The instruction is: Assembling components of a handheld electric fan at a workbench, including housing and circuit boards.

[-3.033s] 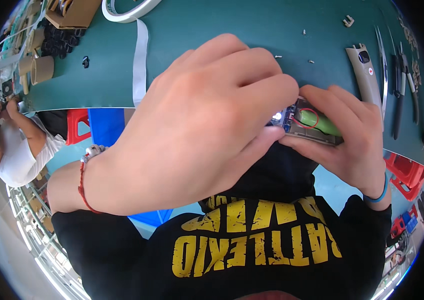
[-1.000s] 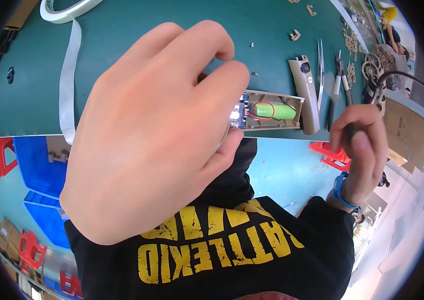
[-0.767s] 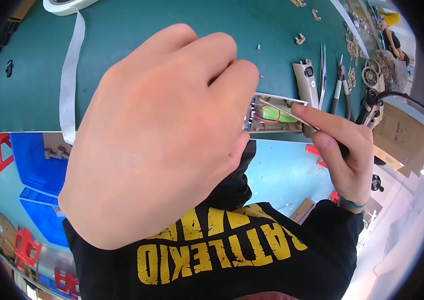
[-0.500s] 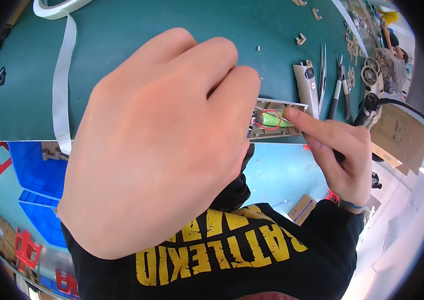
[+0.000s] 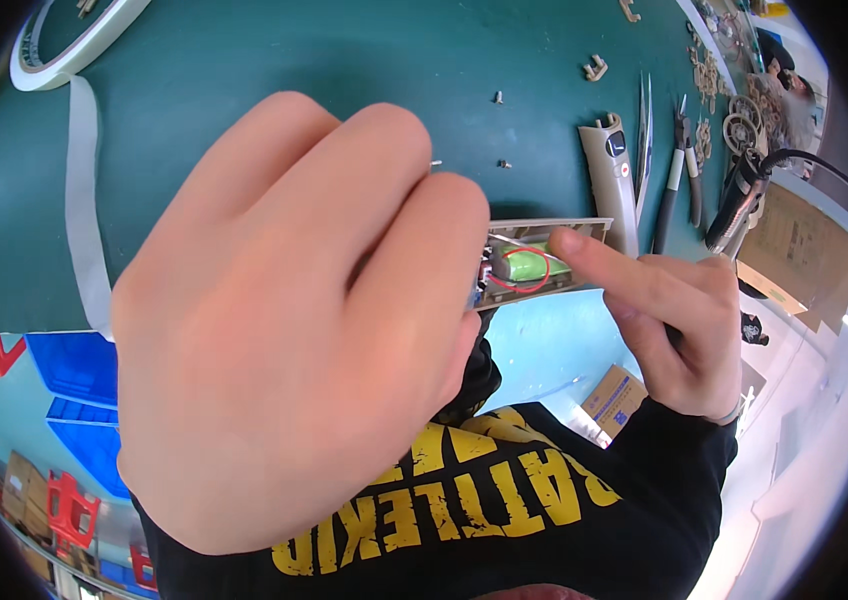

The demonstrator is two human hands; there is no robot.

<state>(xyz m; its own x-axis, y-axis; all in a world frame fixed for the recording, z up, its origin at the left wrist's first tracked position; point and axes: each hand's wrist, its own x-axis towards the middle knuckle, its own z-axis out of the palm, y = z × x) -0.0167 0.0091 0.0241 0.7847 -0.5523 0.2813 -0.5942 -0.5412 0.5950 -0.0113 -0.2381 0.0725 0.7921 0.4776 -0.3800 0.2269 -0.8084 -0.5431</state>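
Note:
My left hand (image 5: 294,330) is closed, knuckles up, over the left end of an open beige housing half (image 5: 544,222). Its fingertips and that end are hidden behind the hand. Inside the housing lies a green cylindrical battery (image 5: 526,264), with a looped red wire (image 5: 548,275) across it and small electronic parts beside it. My right hand (image 5: 679,315) grips the housing's right end, index fingertip at the battery's right end and thumb lower down. A matching beige cover (image 5: 611,180) with a small dark window lies just beyond, on the green mat.
Tweezers (image 5: 643,150) and pliers (image 5: 681,185) lie right of the cover, near a black corded tool (image 5: 739,205). Small screws (image 5: 504,163) and beige plastic pieces (image 5: 595,68) are scattered on the mat. A tape roll (image 5: 54,75) trails a white strip at left; blue bins (image 5: 84,430) stand below.
The whole view has shifted, and both hands with the housing appear slightly lower and farther left. More of the battery and wire shows now. Both hands keep their hold.

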